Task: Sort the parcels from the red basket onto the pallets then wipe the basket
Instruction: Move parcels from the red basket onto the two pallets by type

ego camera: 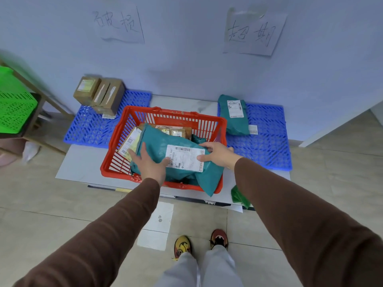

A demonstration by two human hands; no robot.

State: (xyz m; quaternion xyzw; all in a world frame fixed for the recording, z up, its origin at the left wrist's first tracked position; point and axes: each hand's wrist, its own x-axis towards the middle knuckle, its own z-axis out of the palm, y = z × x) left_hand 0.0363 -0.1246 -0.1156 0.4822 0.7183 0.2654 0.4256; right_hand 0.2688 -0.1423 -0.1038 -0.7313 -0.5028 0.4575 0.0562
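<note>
A single wide-angle camera is mounted on the person's head and faces forward and steeply down toward the floor in front of the wall [186, 65]. The person's own shoes [182, 246] sit at the bottom edge of the frame, directly under the lens. Both sleeved arms enter from the lower corners and run up to the frame's centre, where the red basket [124, 129] lies at arm's reach. The two blue pallets [91, 129] flank it against the wall. Two paper signs [255, 34] occupy the top edge. Straight lines bow near the borders. No second view is provided.
</note>
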